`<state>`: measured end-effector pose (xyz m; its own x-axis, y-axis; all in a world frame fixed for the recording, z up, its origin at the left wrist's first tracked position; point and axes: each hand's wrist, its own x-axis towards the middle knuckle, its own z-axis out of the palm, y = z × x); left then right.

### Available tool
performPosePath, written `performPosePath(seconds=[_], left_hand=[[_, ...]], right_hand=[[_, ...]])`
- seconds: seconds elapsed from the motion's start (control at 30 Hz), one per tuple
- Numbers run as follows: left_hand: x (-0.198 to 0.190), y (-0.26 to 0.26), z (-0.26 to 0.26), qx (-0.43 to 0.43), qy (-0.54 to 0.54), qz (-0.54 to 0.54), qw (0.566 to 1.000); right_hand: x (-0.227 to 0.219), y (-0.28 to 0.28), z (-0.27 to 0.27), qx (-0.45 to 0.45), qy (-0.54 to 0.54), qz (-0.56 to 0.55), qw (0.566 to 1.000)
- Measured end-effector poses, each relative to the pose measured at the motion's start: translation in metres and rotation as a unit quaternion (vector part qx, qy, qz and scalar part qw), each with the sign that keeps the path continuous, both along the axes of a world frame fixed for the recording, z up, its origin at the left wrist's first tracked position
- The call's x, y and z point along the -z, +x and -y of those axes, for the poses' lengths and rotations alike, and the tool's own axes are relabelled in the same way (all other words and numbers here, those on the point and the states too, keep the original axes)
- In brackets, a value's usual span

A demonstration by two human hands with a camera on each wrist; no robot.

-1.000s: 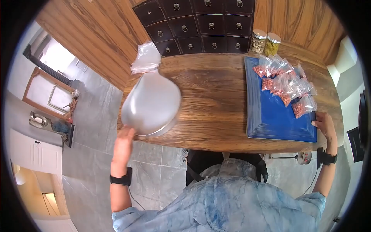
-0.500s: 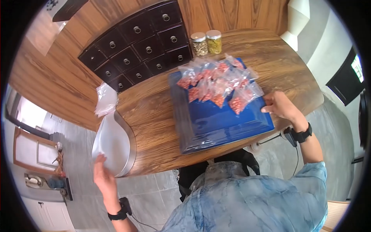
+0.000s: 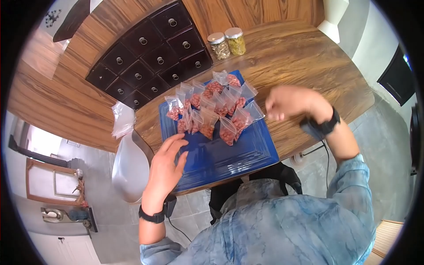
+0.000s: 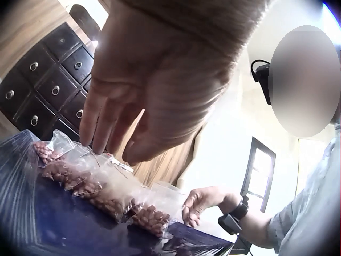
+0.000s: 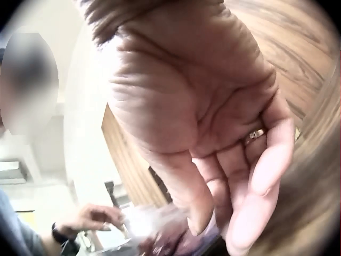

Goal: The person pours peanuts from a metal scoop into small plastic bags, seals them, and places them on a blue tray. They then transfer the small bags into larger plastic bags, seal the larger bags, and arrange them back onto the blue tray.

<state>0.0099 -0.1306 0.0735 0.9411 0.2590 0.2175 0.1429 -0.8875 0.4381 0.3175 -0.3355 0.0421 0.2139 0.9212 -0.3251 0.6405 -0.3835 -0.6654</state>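
A blue square tray (image 3: 212,161) lies near the table's front edge, with several clear zip bags (image 3: 207,126) of small reddish beans or nuts across its far half. My left hand (image 3: 165,165) hovers over the tray's left side, fingers loosely bent, holding nothing; in the left wrist view its fingertips hang close above the bags (image 4: 109,200). Past the tray's right edge, my right hand (image 3: 293,101) is raised over bare wood, its fingers loosely curled around nothing. The right wrist view shows its palm with a ring (image 5: 256,135) on one finger.
A silvery metal pan (image 3: 130,165) stands left of the tray, partly behind my left forearm. Flat empty plastic bags (image 3: 123,119) lie beyond its narrow end. A dark drawer cabinet (image 3: 154,57) and two lidded jars (image 3: 219,46) line the back.
The tray with its bags has slid left, close to the metal pan. My right hand has left the tray's right edge. My left hand has come from the pan to over the tray.
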Motion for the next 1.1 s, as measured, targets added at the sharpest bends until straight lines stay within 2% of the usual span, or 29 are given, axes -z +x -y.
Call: performPosePath(seconds=[0.07, 0.1, 0.17, 0.2, 0.3, 0.4, 0.5, 0.63, 0.8, 0.9, 1.0, 1.1], left_hand=[[-0.005, 0.011, -0.007, 0.009, 0.022, 0.010, 1.000], [-0.008, 0.016, -0.012, 0.005, 0.002, 0.006, 1.000], [-0.014, 0.032, -0.026, 0.000, -0.034, 0.005, 0.999], [-0.010, 0.041, -0.040, 0.005, -0.093, 0.013, 0.996], [-0.013, 0.083, -0.065, 0.011, -0.083, -0.017, 0.996], [-0.020, 0.135, -0.054, 0.081, 0.003, 0.002, 0.997], [-0.010, 0.181, -0.051, 0.167, 0.129, 0.003, 0.978], [0.001, 0.222, -0.044, 0.192, 0.124, -0.052, 0.972], [0.014, 0.262, -0.032, 0.140, 0.011, -0.031, 0.990], [0.023, 0.271, -0.024, 0.108, 0.011, 0.007, 0.994], [0.034, 0.278, -0.040, 0.043, 0.095, -0.079, 0.991], [0.038, 0.279, -0.054, 0.073, 0.039, -0.151, 0.985]], right_hand=[[0.014, 0.044, -0.019, 0.104, 0.133, -0.117, 0.979], [0.019, 0.053, -0.025, 0.170, 0.216, -0.169, 0.947], [0.038, 0.067, -0.036, 0.263, 0.296, -0.269, 0.878], [0.046, 0.072, -0.039, 0.309, 0.331, -0.316, 0.834], [0.069, 0.083, -0.038, 0.322, 0.388, -0.419, 0.755], [0.085, 0.085, -0.032, 0.357, 0.372, -0.395, 0.760], [0.091, 0.084, -0.039, 0.368, 0.367, -0.347, 0.781], [0.093, 0.081, -0.045, 0.336, 0.358, -0.276, 0.827], [0.084, 0.068, -0.050, 0.254, 0.371, -0.228, 0.864], [0.086, 0.065, -0.054, 0.216, 0.397, -0.187, 0.872], [0.087, 0.065, -0.054, 0.211, 0.370, -0.174, 0.888], [0.085, 0.064, -0.056, 0.202, 0.350, -0.185, 0.896]])
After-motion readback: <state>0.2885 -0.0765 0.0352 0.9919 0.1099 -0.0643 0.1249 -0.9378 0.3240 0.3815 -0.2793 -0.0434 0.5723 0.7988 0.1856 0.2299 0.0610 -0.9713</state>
